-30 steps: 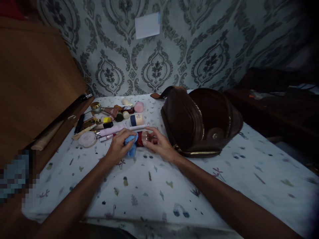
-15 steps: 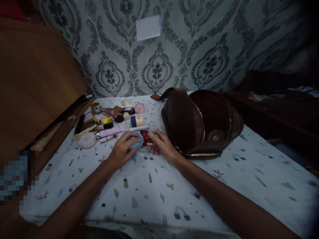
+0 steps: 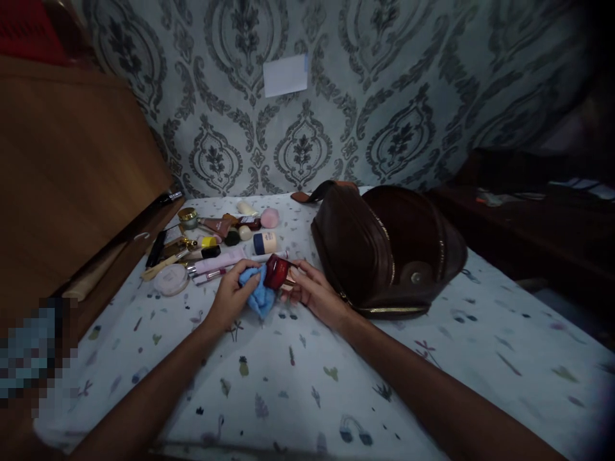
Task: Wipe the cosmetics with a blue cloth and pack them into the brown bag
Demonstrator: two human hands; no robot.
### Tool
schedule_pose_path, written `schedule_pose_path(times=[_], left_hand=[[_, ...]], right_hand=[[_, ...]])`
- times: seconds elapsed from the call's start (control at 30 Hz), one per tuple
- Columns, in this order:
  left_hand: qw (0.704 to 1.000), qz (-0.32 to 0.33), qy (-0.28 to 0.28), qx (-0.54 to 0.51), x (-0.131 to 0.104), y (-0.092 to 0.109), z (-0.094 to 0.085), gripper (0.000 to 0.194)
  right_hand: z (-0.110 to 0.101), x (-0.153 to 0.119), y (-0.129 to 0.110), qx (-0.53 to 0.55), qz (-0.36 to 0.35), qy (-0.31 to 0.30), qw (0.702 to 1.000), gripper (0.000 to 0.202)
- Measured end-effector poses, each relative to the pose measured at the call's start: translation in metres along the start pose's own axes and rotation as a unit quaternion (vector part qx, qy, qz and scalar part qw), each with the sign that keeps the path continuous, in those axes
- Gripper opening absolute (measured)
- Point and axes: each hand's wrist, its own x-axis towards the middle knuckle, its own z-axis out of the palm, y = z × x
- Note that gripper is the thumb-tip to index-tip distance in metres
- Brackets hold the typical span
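My left hand (image 3: 232, 294) grips a crumpled blue cloth (image 3: 261, 296), which touches the left side of a dark red bottle (image 3: 275, 270). The bottle is tilted, its coppery end held in the fingers of my right hand (image 3: 314, 289). Just behind it lies a white tube (image 3: 270, 256), partly hidden. A jar with a navy and a beige part (image 3: 265, 242) rests a little farther back. To the left of my hands are a lilac tube (image 3: 220, 259) and a round pale compact (image 3: 171, 280).
A brown leather bag (image 3: 355, 243) lies with its zip open to the right of my hands. More cosmetics, among them a pink sponge (image 3: 270, 218) and a gold-lidded jar (image 3: 188, 218), cover the back left. A wooden panel (image 3: 72, 166) borders the left side.
The blue cloth now hangs lower and looser in my left hand, showing more of itself. The red bottle has tilted and more of it shows. The camera view has shifted slightly upward.
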Motion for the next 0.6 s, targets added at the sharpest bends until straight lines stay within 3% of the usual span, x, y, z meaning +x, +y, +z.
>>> schedule_pose_path(times=[0.17, 0.33, 0.6], left_hand=[[0.974, -0.106, 0.015, -0.197, 0.0022, -0.0007, 0.006, 0.048], [0.945, -0.19, 0.024, -0.264, 0.0047, 0.0026, 0.0042, 0.054], [0.957, -0.16, 0.046, -0.238, 0.0041, 0.0076, 0.0026, 0.053]], right_hand=[[-0.0009, -0.0005, 0.0039, 0.011, -0.026, -0.023, 0.999, 0.048], [-0.0037, 0.0001, 0.007, -0.066, -0.074, -0.023, 0.995, 0.049], [-0.006, -0.0009, 0.0023, -0.132, -0.098, -0.024, 0.986, 0.052]])
